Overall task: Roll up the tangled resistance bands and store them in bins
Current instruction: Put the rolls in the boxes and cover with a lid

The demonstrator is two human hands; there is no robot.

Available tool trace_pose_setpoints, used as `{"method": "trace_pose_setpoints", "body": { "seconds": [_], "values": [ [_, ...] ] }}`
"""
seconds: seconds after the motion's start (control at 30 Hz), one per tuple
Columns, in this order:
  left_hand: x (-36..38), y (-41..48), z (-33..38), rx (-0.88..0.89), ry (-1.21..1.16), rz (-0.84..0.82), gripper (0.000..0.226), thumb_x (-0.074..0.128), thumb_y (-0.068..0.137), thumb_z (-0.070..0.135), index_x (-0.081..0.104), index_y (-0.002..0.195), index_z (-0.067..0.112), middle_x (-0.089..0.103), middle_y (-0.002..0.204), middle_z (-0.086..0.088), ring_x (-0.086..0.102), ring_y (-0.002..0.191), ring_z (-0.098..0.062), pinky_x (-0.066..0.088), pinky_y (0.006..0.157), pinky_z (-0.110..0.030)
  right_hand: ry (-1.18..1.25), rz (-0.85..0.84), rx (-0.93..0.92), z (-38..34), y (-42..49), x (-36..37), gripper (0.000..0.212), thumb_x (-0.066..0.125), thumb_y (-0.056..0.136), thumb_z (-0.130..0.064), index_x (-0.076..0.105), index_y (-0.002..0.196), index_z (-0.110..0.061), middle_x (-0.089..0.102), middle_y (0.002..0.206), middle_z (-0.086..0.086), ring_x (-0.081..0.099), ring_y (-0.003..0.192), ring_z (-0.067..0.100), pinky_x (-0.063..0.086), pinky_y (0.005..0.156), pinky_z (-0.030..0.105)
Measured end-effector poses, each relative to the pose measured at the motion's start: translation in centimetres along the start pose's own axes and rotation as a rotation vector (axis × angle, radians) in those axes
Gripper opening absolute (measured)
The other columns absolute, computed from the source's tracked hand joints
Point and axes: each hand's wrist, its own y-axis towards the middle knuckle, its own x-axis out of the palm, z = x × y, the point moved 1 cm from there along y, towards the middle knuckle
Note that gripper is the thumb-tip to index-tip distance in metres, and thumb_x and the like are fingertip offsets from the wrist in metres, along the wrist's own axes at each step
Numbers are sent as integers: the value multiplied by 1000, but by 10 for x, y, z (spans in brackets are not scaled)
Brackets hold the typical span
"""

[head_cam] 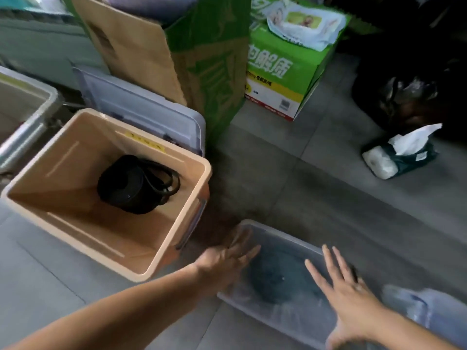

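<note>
A rolled black resistance band [137,184] lies on the floor of an open peach plastic bin [177,245] at the left. To its right a translucent lid [285,236] lies flat on the grey floor, with a dark round shape [280,276] showing through it. My left hand [227,258] reaches to the lid's left edge with straight fingers. My right hand [348,296] hovers flat over the lid's right side, fingers spread. Neither hand holds anything. The picture is blurred by motion.
A tall green and brown carton [177,54] stands behind the peach bin, with a grey lid [141,104] leaning at its foot. A green box [285,72] carries a wipes pack [305,24]. A tissue pack [396,157] lies at right. Another bin [22,114] is at far left.
</note>
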Motion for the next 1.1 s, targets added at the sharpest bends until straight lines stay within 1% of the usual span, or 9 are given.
{"method": "trace_pose_setpoints", "body": {
  "seconds": [0.2, 0.37, 0.5, 0.63, 0.77, 0.83, 0.97, 1.0, 1.1],
  "values": [
    [-44, -13, 6, 21, -155, -16, 88, 61, 86, 39, 5, 151, 22, -13, 157, -13, 1, 144, -36, 29, 109, -47, -70, -21, 152, -19, -11, -12, 133, 72, 69, -54, -44, 126, -26, -47, 137, 22, -33, 135, 38, -8, 111, 58],
    [-114, -87, -37, 201, -451, 498, 59, 57, 89, 42, 39, 141, 21, 24, 155, -4, 21, 142, -18, 27, 114, -33, 326, 313, 113, -56, -23, -125, 112, 18, 51, -91, 25, 146, -32, -6, 159, -1, 16, 145, 16, 21, 114, 30],
    [-101, -160, -132, -87, -577, 690, 38, 58, 89, 33, 55, 126, 25, 51, 132, 4, 46, 123, -14, 36, 102, -24, 517, 726, 135, -107, 12, -230, 73, 53, 84, -57, 33, 143, -20, 36, 148, 5, 40, 132, 22, 35, 107, 34],
    [-59, -203, -213, -357, -686, 723, 32, 60, 89, 32, 61, 117, 18, 60, 118, 1, 54, 111, -14, 39, 90, -18, 617, 784, 216, -151, 60, -309, 63, 60, 88, -42, 35, 141, -17, 45, 141, 12, 48, 123, 32, 44, 97, 43],
    [-35, -226, -265, -491, -865, 855, 20, 65, 86, 28, 64, 104, 21, 62, 98, 5, 60, 82, -4, 40, 68, -9, 631, 962, 308, -172, 82, -339, 5, 46, 94, -19, 51, 94, -17, 63, 95, 14, 57, 74, 29, 46, 61, 35],
    [-34, -235, -286, -545, -992, 915, 5, 65, 86, 25, 62, 90, 24, 64, 81, 6, 62, 75, -16, 46, 66, -26, 624, 990, 360, -173, 80, -339, 9, 38, 93, -12, 44, 96, -18, 59, 87, 14, 55, 68, 28, 42, 56, 33],
    [-46, -238, -310, -570, -972, 942, 15, 61, 86, 25, 56, 72, 30, 63, 76, 8, 59, 78, -16, 51, 77, -43, 554, 907, 346, -176, 81, -333, 46, 53, 91, -43, 41, 126, -15, 54, 123, 11, 55, 108, 32, 46, 80, 40],
    [-45, -231, -314, -556, -919, 899, 4, 60, 84, 31, 58, 81, 30, 63, 87, 8, 60, 86, -15, 51, 82, -41, 584, 915, 333, -179, 84, -333, 51, 51, 91, -48, 42, 128, -14, 52, 128, 10, 54, 112, 31, 45, 82, 39],
    [-38, -203, -316, -588, -690, 610, 45, 54, 79, 42, 47, 122, 30, 49, 124, 1, 53, 115, -28, 45, 94, -39, 707, 942, 229, -196, 96, -335, 53, 47, 90, -57, 45, 128, -20, 57, 125, 7, 57, 108, 29, 42, 75, 33]
  ]
}}
